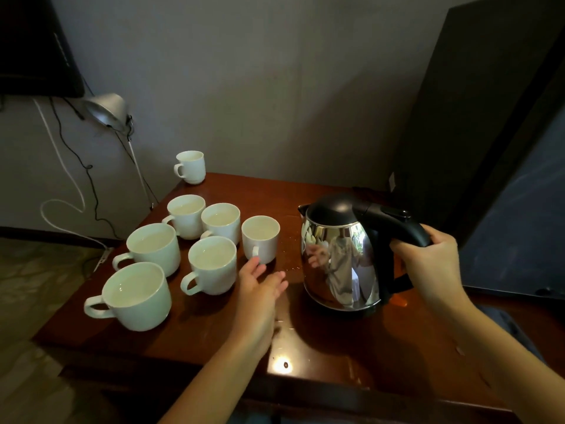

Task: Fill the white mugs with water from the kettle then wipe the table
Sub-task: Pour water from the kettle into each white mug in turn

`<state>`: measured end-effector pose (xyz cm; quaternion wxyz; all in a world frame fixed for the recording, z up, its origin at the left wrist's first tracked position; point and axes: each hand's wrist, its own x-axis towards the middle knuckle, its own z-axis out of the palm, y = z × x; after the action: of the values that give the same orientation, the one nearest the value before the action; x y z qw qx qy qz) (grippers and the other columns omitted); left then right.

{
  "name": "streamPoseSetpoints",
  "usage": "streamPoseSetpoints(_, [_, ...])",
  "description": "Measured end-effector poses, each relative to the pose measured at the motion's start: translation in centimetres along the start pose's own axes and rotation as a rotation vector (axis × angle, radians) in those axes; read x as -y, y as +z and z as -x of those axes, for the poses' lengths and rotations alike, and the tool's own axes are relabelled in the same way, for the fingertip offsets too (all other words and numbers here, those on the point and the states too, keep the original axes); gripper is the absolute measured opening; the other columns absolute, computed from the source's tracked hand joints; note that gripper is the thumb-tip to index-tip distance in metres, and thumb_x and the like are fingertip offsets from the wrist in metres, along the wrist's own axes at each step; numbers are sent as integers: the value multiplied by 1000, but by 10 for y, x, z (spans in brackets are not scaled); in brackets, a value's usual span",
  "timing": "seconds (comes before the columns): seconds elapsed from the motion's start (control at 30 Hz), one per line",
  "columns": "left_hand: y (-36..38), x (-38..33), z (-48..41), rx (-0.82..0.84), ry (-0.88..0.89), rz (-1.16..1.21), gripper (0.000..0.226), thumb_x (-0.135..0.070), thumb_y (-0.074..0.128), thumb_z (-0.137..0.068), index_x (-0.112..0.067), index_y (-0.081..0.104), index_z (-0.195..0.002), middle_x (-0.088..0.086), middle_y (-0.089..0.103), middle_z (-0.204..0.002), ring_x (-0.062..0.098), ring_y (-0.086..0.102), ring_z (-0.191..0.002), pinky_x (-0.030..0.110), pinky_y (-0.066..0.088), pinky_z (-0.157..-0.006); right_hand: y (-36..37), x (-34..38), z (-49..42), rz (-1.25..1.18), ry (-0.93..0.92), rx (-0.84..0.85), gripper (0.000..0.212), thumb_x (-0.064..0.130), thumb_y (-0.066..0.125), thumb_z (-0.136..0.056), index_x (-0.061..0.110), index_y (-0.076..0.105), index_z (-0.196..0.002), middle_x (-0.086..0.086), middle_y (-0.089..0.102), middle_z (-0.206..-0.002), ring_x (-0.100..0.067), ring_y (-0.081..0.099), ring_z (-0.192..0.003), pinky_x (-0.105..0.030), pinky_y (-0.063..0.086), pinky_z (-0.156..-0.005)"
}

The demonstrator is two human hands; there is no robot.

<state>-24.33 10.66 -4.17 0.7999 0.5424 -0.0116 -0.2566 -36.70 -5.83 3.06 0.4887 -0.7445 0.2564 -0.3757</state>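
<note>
A steel kettle (339, 264) with a black lid and handle stands upright on the dark wooden table (321, 341). My right hand (428, 261) is closed around its handle. Several white mugs cluster on the table's left side, among them a large near one (137, 296) and the rightmost one (260, 238); those nearest me hold water. One more mug (190, 166) stands apart at the far left corner. My left hand (260, 286) hovers open, fingers apart, just in front of the rightmost mug's handle, holding nothing.
Small water drops (289, 255) lie on the table between the mugs and the kettle. A metal lamp (107, 113) and hanging cables (70, 166) are by the wall at left. A dark cabinet (489, 117) rises at right, close behind the kettle.
</note>
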Motion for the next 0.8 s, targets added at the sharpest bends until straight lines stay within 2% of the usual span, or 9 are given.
streamPoseSetpoints(0.1, [-6,-50,16,129,134,-160,28,0,54,-89,-16,59,-112,0,60,-111,19,63,-101,35,50,-93,4,3,-10,8,-13,2,28,-5,59,-79,23,61,-78,-3,57,-66,3,54,-51,-8,40,-45])
streamPoseSetpoints(0.17, [-12,-87,6,160,284,-297,21,1,53,-89,-16,63,-98,1,64,-98,18,64,-93,34,51,-88,9,3,-14,16,-13,8,29,-5,58,-80,25,60,-76,-4,57,-67,-3,55,-55,-9,40,-46])
streamPoseSetpoints(0.27, [-21,-134,-42,127,444,-450,24,5,47,-91,-14,60,-86,2,61,-85,15,61,-78,25,51,-75,19,2,-20,21,7,12,29,-4,58,-81,24,59,-74,-5,56,-67,-13,52,-59,-16,42,-50])
streamPoseSetpoints(0.33, [-27,-157,-87,67,453,-532,26,6,43,-92,-13,57,-81,3,58,-79,12,58,-68,17,51,-64,25,2,-25,29,27,12,29,-3,58,-81,25,58,-74,-5,56,-67,-14,52,-60,-22,41,-54])
streamPoseSetpoints(0.47, [-44,-180,-171,-76,351,-607,30,4,42,-93,-12,54,-71,6,51,-70,8,53,-49,12,46,-47,36,0,-34,29,47,-1,29,-2,59,-81,26,58,-74,-6,57,-68,-14,53,-59,-23,41,-53])
streamPoseSetpoints(0.63, [-73,-181,-247,-286,293,-618,29,-3,42,-95,-18,50,-72,5,51,-75,10,48,-57,14,46,-49,45,-3,-49,42,73,-35,29,-1,61,-80,26,58,-71,-2,57,-64,-1,55,-49,-16,40,-46])
streamPoseSetpoints(0.7, [-84,-178,-269,-348,287,-599,28,-3,38,-95,-18,46,-73,6,48,-72,10,46,-55,12,41,-42,47,-5,-55,44,87,-41,27,-3,61,-78,22,59,-69,-4,56,-61,2,51,-42,-14,40,-41])
streamPoseSetpoints(0.73, [-89,-178,-279,-375,271,-597,25,-2,37,-96,-17,46,-77,6,46,-72,10,45,-55,12,40,-41,48,-5,-58,45,91,-41,26,-3,61,-78,21,59,-68,-5,56,-60,3,51,-41,-13,39,-40])
streamPoseSetpoints(0.8, [-100,-176,-297,-404,239,-600,18,-2,36,-95,-11,51,-99,4,45,-74,11,45,-57,16,42,-46,50,-6,-62,58,90,-37,26,-4,61,-78,21,60,-69,-6,57,-62,1,53,-44,-13,40,-40])
